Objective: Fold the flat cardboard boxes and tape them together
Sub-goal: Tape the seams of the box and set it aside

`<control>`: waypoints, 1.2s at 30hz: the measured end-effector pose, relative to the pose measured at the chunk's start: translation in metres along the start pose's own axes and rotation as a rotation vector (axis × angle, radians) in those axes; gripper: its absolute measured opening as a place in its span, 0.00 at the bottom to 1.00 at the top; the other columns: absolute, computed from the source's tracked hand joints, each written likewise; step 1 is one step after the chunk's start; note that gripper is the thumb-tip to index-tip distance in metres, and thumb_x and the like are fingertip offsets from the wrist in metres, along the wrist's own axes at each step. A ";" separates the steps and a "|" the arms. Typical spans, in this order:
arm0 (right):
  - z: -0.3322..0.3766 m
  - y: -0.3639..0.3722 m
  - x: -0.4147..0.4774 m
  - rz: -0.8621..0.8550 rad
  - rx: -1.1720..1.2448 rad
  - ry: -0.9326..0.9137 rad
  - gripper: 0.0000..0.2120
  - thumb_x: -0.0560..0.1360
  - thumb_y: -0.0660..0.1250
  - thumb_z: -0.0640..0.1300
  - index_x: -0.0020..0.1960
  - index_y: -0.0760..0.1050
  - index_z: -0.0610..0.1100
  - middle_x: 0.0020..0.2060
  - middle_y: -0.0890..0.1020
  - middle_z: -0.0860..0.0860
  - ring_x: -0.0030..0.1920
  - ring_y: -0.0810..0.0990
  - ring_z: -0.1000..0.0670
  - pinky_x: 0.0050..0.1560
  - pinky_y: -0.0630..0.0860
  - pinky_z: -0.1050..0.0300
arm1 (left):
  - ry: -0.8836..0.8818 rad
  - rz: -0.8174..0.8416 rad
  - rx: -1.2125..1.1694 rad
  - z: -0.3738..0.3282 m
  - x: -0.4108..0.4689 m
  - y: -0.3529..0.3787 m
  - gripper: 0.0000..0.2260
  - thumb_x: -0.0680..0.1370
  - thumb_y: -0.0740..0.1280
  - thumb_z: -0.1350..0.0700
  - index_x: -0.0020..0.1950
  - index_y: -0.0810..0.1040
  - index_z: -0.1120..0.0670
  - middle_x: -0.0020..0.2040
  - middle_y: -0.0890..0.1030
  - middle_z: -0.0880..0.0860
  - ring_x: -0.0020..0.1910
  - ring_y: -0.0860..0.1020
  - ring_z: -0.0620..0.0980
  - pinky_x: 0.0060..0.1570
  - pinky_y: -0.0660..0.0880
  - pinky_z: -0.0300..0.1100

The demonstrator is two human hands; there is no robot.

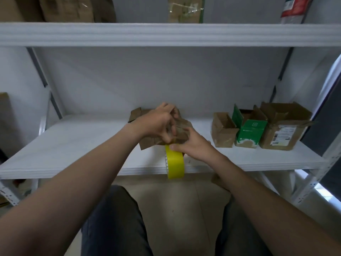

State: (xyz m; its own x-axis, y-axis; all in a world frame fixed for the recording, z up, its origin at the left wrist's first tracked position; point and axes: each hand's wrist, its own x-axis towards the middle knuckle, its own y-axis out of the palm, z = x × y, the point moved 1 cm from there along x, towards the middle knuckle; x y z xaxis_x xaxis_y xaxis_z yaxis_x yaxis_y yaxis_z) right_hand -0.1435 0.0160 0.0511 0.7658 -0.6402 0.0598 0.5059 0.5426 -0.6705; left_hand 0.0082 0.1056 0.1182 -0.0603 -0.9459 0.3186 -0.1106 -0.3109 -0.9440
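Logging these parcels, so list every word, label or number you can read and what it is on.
Nothing reads clearly enough to quote.
Green box: small white mark and print, too blurred.
Large brown box: white shipping label with barcode, too small.
Red and white package, top shelf: print blurred.
Yellow tape roll: no text seen.
Cardboard box being folded: plain.

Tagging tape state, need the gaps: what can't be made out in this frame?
Head view only.
Seam of the cardboard box: covered by the left hand and right hand.
Free end of the yellow tape roll: hidden under the right hand; whether a strip is stuck on is unclear.
The shipping label on the large brown box: too small, blurred.
Items on the upper shelf: cut off by the top edge.
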 end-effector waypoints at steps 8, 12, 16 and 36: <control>0.031 -0.050 0.022 0.026 -0.108 -0.338 0.65 0.61 0.85 0.54 0.81 0.42 0.55 0.78 0.63 0.49 0.75 0.66 0.48 0.68 0.69 0.56 | 0.013 0.205 -0.007 -0.020 0.032 -0.040 0.13 0.61 0.80 0.66 0.44 0.88 0.58 0.42 0.76 0.47 0.40 0.73 0.43 0.38 0.64 0.23; 0.028 -0.060 0.035 0.133 -0.029 -0.377 0.68 0.61 0.86 0.48 0.80 0.36 0.60 0.79 0.60 0.48 0.74 0.65 0.51 0.66 0.66 0.64 | 0.053 0.216 0.023 -0.019 0.040 -0.044 0.12 0.60 0.81 0.61 0.39 0.84 0.53 0.47 0.75 0.51 0.47 0.74 0.51 0.42 0.73 0.41; 0.026 -0.064 0.053 0.072 0.070 -0.426 0.67 0.60 0.87 0.45 0.80 0.42 0.61 0.73 0.64 0.55 0.73 0.65 0.57 0.70 0.66 0.65 | 0.099 0.169 -0.010 -0.015 0.046 -0.050 0.17 0.58 0.80 0.60 0.36 0.74 0.50 0.47 0.73 0.53 0.48 0.71 0.53 0.44 0.72 0.46; 0.032 -0.038 0.092 -0.531 0.217 -0.202 0.32 0.66 0.75 0.67 0.67 0.71 0.64 0.56 0.73 0.51 0.55 0.75 0.51 0.46 0.68 0.69 | -0.754 -0.208 -0.508 0.000 0.014 -0.038 0.17 0.81 0.64 0.41 0.64 0.68 0.48 0.47 0.78 0.45 0.42 0.79 0.45 0.37 0.72 0.36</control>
State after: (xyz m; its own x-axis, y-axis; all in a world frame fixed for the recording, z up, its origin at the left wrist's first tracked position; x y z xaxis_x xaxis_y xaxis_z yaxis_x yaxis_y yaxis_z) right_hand -0.0793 -0.0460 0.1055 0.4361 -0.7493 0.4984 0.8926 0.2897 -0.3456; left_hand 0.0113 0.1047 0.1588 0.6495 -0.7413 0.1690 -0.4788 -0.5715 -0.6665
